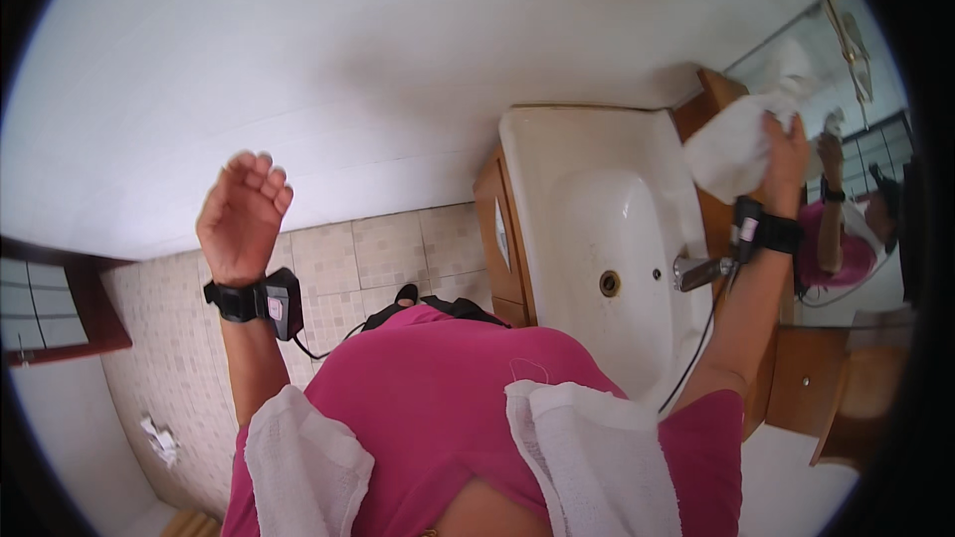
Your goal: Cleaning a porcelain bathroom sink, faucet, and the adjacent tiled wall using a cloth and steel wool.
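My right hand (787, 156) grips a white cloth (735, 149) up against the mirror (843, 231); part of the cloth is hidden behind the fingers. The glass reflects the hand and cloth. Below that arm is a white washbasin (597, 231) with a chrome faucet (700, 274) at its back edge and an uncovered drain (609, 283). Out to the side, my left hand (246, 216) is raised in the air with its palm showing and its fingers loosely curled. Nothing is in it. A white towel (597, 447) hangs over my shoulders, both ends in view.
A wooden cabinet (503, 231) supports the basin, and a wooden shelf unit (809, 380) stands beside the mirror. A metal rail (832, 7) runs near the mirror's upper side. Crumpled white paper or cloth (160, 440) lies on the tiled floor (328, 261). Cables trail from both wrist devices.
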